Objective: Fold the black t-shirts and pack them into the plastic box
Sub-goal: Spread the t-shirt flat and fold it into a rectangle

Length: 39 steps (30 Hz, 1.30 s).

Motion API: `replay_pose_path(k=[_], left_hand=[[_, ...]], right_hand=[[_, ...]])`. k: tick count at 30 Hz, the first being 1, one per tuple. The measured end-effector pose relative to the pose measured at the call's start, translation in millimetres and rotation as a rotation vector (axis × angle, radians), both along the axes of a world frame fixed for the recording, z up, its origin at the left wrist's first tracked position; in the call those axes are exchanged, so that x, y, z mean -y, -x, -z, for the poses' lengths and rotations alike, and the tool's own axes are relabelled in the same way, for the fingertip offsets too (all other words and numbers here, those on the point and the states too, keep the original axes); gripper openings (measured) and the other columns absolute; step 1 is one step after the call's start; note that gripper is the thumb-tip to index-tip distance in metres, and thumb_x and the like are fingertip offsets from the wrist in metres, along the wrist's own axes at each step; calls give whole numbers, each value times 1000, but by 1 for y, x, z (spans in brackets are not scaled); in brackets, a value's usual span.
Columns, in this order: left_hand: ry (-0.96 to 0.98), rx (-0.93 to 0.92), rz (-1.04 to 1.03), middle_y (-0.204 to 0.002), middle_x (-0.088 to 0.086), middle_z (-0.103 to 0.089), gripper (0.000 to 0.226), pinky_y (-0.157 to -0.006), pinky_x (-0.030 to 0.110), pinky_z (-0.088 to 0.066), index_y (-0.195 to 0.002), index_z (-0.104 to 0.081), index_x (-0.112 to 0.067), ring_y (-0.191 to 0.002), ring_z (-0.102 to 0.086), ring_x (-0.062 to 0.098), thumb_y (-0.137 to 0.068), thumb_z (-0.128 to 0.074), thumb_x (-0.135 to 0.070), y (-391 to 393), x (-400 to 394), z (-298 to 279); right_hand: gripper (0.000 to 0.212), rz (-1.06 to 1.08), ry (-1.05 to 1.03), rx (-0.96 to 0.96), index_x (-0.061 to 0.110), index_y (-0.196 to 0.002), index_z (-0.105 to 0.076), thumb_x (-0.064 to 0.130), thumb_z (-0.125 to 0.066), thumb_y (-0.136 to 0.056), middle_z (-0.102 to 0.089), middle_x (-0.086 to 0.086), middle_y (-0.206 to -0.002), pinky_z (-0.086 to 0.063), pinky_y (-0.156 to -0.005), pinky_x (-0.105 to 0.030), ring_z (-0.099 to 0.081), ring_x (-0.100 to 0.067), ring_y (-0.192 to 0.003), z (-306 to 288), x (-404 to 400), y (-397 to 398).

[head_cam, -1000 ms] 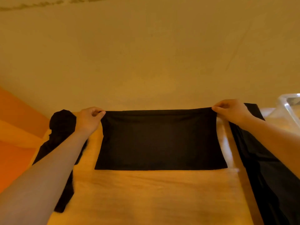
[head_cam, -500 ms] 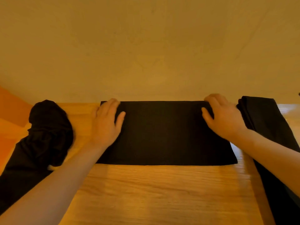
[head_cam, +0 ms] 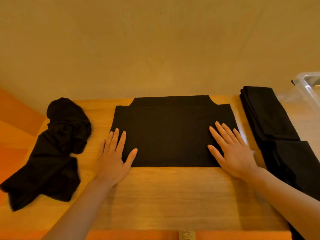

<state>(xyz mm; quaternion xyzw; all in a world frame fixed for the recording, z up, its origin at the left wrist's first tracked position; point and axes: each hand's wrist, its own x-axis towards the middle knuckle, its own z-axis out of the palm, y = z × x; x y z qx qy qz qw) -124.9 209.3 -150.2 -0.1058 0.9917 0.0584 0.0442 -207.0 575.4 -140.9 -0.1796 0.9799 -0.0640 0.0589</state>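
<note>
Black shirts [head_cam: 170,132]: one flat, two aside

shirt [head_cam: 169,134] folded flat on table [head_cam: 173,196] | left hand [head_cam: 112,158], right hand [head_cam: 232,149] spread flat on its ends | crumpled shirt [head_cam: 57,144] left | folded stack [head_cam: 270,122] right

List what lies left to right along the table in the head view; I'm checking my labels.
Crumpled black shirts → left hand → flat shirt being folded → right hand → folded shirt stack → plastic box.
</note>
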Motion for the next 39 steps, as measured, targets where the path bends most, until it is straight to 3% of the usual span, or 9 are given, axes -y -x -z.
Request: replay_pose_path(k=[6, 10, 15, 18, 21, 25, 29, 34, 39], left_hand=[[1, 1, -2, -160, -3, 13, 81, -121, 39, 5, -152, 4, -29, -146, 20, 12, -86, 1, -74, -67, -11, -5], [-11, 41, -27, -160, -3, 15, 84, -120, 40, 7, -151, 8, -30, -145, 21, 13, -82, 3, -77, -114, -21, -7], [-16, 78, -86, -157, -5, 24, 86, -110, 36, 28, -146, 19, -35, -142, 29, 14, -72, 13, -78, -146, -40, -25], [-59, -34, -82, -159, -4, 18, 79, -113, 35, 23, -148, 12, -35, -144, 23, 13, -79, 9, -73, -135, -47, -32], [-64, -154, 36, -162, -1, 2, 71, -118, 36, 8, -153, -5, -28, -147, 10, 13, -92, -5, -64, -97, -51, -26], [-68, -85, 104, -162, -1, 3, 64, -118, 33, 7, -154, -3, -26, -146, 12, 12, -99, -16, -57, -40, -46, -14], [11, -37, 72, -162, -2, 6, 71, -120, 37, 7, -153, 0, -28, -145, 16, 11, -93, -6, -65, -29, -39, -5], [20, 2, 93, -159, -4, 14, 76, -120, 40, 6, -150, 10, -31, -145, 19, 12, -86, 5, -70, -63, -49, -7], [-38, -29, 65, -161, -3, 10, 78, -120, 38, 6, -152, 4, -32, -147, 15, 12, -84, 3, -70, -43, -48, -15]], right_hand=[[68, 2, -42, 21, 36, -151, -1, 68, -1, -91, 6, 10, -160, 10, -119, -32, 16, -5, -145, -6, -11, -64], [68, 11, -60, 40, 37, -151, 2, 69, 2, -91, 9, 9, -160, 7, -119, -35, 20, -5, -144, -5, -16, -111], [72, 38, 22, 103, 37, -149, 0, 71, 1, -85, 13, 13, -159, 14, -118, -28, 25, 1, -141, -14, -19, -145], [71, 59, 117, 70, 32, -148, -8, 68, -5, -87, 7, 13, -158, 12, -116, -23, 20, 3, -142, -23, -7, -139], [70, 24, 126, 23, 30, -150, -10, 65, -7, -89, 3, 10, -160, 6, -118, -29, 13, -4, -145, -23, 14, -111], [74, 41, 82, 15, 31, -152, -5, 65, -1, -86, 5, 6, -161, 8, -118, -34, 14, -9, -146, -10, 34, -65], [73, 105, 6, 22, 35, -150, 6, 68, 7, -84, 9, 8, -160, 11, -119, -36, 17, -9, -145, 0, 28, -56], [70, 84, 36, -2, 32, -152, -5, 66, -1, -91, 1, 8, -160, 4, -120, -39, 10, -10, -147, 1, 12, -92], [69, 72, 104, -10, 29, -152, -5, 64, -5, -93, 4, 7, -160, 6, -120, -35, 13, -8, -146, -6, 16, -72]])
